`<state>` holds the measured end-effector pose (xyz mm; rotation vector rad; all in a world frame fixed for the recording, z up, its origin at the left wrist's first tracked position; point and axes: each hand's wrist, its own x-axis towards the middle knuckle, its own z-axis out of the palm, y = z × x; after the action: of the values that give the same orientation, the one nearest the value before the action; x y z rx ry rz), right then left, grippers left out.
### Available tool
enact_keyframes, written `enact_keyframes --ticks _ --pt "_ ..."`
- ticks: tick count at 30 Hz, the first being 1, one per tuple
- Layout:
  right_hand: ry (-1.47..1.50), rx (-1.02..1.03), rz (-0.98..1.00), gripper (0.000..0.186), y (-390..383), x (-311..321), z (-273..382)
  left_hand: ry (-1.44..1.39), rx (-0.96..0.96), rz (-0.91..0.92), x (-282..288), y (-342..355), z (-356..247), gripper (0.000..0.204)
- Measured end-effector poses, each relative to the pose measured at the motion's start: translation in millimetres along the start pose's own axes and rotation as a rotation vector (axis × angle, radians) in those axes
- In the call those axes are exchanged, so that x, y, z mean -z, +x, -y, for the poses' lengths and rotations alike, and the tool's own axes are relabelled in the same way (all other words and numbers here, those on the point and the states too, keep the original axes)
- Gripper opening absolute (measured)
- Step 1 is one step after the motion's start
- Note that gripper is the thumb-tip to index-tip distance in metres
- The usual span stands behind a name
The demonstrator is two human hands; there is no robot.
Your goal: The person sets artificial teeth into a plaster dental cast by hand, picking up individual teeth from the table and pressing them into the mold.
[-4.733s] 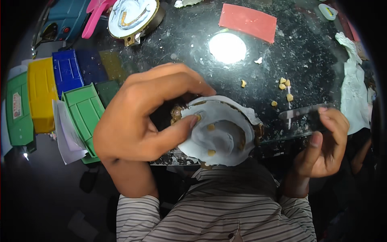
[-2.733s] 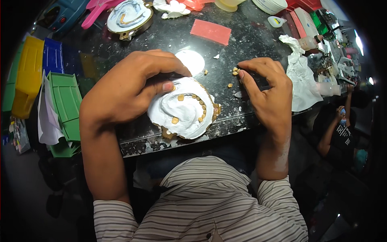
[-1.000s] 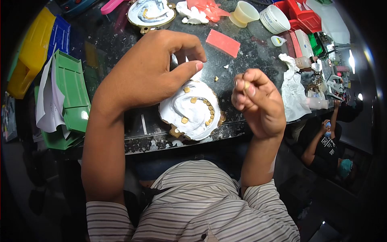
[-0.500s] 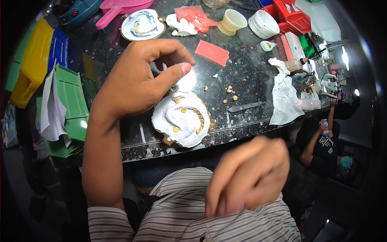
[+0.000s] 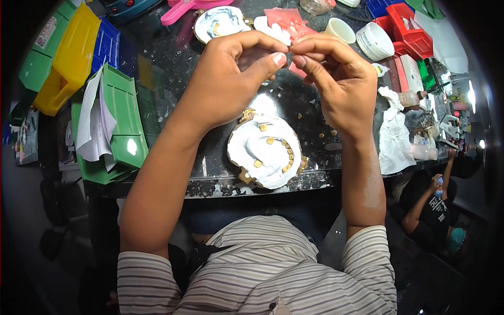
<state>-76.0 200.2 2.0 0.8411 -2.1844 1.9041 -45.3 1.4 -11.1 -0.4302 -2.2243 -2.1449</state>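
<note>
The person's two hands are raised over the dark tabletop [image 5: 173, 142], fingertips brought close together beyond the near mould. The left hand [image 5: 236, 79] is curled, its thumb bent toward the forefinger so that their tips lie close to each other. The right hand [image 5: 338, 81] mirrors it from the other side, thumb and forefinger drawn in toward each other, the remaining fingers folded behind. The two forefinger tips almost meet; whether they touch cannot be told. Nor can it be told whether either hand pinches something small, since the fingers hide the space between their tips.

The near mould [image 5: 268, 160], white plaster in a brass-coloured metal frame, lies by the table's near edge, below the hands and apart from them. A curved row of small yellowish pieces [image 5: 290, 150] is set along its right side, and three squarish ones sit singly farther left. Other loose yellowish pieces [image 5: 321, 135] lie on the table between the mould and the right forearm. A flat red sheet [image 5: 296, 70] shows partly behind the fingers. A second mould [image 5: 219, 20] stands past the left hand, and a crumpled white sheet [image 5: 394, 142] lies right of the right forearm.
</note>
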Motion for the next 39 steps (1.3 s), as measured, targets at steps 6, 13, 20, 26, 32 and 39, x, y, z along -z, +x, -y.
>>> enact_keyframes --ticks 6,13,20,26,32,39 --pt "-0.056 0.076 0.04 0.015 -0.3 -9.1 -5.2 -0.135 0.019 0.009 -2.4 -0.7 3.4 0.024" --pt "-0.285 0.178 0.05 0.015 -0.4 -6.1 4.6 -0.166 -0.024 0.018 0.2 0.6 4.6 0.02" --pt "-0.285 0.194 0.039 0.01 -2.3 -2.0 8.3 -0.138 -0.122 -0.057 -1.1 2.3 9.5 0.016" --pt "-0.364 0.204 -0.037 0.015 -1.5 2.2 15.6 -0.144 -0.143 -0.054 -2.5 3.4 9.1 0.017" --pt "-0.441 0.403 -0.021 0.015 0.3 -5.5 7.5 -0.106 -0.077 -0.071 -0.1 -1.5 0.9 0.011" --pt "-0.454 0.29 0.012 0.014 -2.6 -2.4 10.1 -0.128 -0.071 -0.02 -5.6 2.3 9.1 0.012"
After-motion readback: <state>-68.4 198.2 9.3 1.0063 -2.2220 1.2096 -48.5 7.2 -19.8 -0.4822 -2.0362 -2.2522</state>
